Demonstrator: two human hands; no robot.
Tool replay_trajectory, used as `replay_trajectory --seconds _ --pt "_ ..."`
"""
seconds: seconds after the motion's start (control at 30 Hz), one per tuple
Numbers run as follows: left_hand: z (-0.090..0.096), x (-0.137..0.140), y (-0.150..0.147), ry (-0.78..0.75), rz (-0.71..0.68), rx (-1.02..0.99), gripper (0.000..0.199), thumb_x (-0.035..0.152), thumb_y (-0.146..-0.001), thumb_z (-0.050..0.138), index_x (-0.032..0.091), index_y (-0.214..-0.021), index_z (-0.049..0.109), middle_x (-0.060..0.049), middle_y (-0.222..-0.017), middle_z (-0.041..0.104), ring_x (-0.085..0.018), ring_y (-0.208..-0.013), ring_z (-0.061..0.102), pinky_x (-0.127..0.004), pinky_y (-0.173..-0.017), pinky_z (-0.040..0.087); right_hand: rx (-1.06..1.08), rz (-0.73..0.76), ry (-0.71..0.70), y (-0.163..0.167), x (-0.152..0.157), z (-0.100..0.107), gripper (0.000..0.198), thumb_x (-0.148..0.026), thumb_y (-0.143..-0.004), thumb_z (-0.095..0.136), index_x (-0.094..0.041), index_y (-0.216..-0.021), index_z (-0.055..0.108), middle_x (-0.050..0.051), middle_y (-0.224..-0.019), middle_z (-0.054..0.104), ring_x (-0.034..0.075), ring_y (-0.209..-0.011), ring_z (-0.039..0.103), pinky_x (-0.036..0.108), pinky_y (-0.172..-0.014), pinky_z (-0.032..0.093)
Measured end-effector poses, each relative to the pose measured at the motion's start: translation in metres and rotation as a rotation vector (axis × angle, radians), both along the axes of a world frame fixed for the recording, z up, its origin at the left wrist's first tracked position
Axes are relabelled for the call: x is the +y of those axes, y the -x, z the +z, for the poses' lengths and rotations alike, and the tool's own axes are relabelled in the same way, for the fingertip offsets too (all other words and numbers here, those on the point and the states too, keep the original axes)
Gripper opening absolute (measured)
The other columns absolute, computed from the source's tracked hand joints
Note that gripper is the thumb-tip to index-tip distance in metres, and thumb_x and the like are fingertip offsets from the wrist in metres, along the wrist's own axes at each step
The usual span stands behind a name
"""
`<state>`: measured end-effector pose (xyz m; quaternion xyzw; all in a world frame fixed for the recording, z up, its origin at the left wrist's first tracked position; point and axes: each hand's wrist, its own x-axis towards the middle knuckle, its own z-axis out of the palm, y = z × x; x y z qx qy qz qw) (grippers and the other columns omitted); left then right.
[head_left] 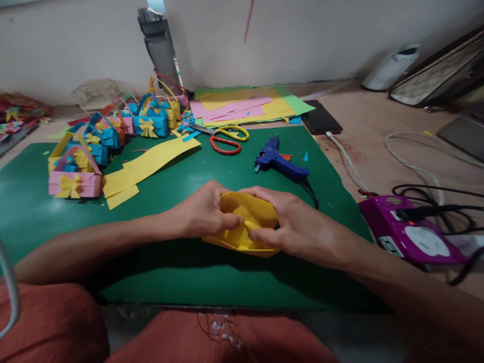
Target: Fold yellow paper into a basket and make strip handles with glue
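Note green mat [151, 275] as reference surface. Over mat's near half, observe left hand [202, 209] and right hand [293, 222] half-curled, gripping opposite sides of folded yellow paper [234, 239]. Toward mat's far right corner, find blue glue gun [282, 162]; across mat's far edge, scissors [214, 132].

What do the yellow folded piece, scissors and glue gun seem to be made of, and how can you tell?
Yellow folded piece: matte paper or thin card, by its creases and thin edges.
Scissors: blades probably metal, plain grey; handles likely smooth plastic, brightly coloured.
Glue gun: probably hard, smooth plastic, by its moulded blue body.
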<state>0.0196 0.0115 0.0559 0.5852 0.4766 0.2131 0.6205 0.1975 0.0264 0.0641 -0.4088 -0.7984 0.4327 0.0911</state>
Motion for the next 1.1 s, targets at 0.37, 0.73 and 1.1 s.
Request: replay_trajectory --seconds 0.37,0.73,1.1 --pt "0.0049 -0.0009 0.0004 -0.024 -0.036 0.042 0.008 0.017 -0.065 0.059 0.009 -0.069 0.061 0.003 -0.057 0.052 -0.005 -0.049 0.044 -0.013 -0.042 0.034 0.059 -0.026 0.032 -0.0015 -0.0004 -0.0015 0.045 -0.012 -0.067 0.056 -0.019 -0.111 0.057 0.001 -0.090 0.066 0.014 -0.074 0.061 0.022 -0.057 0.044" --pt "0.0067 -0.0042 -0.0032 -0.109 0.023 0.015 0.009 0.017 -0.064 0.058 0.012 -0.058 0.053 0.006 -0.051 0.044 -0.004 -0.045 0.037 -0.014 -0.040 0.029 0.144 -0.127 0.024 0.0002 -0.0024 -0.0047 0.032 -0.014 -0.066 0.056 -0.018 -0.097 0.060 -0.002 -0.078 0.062 0.011 -0.064 0.057 0.021 -0.055 0.045" --pt "0.0045 -0.0058 -0.0051 -0.077 0.009 0.002 0.010 0.018 -0.063 0.057 0.012 -0.056 0.051 0.005 -0.051 0.044 -0.004 -0.045 0.037 -0.014 -0.039 0.030 0.162 -0.102 -0.022 0.0002 -0.0045 -0.0038 0.027 -0.017 -0.071 0.058 -0.018 -0.098 0.061 -0.001 -0.080 0.063 0.012 -0.066 0.057 0.022 -0.055 0.044"
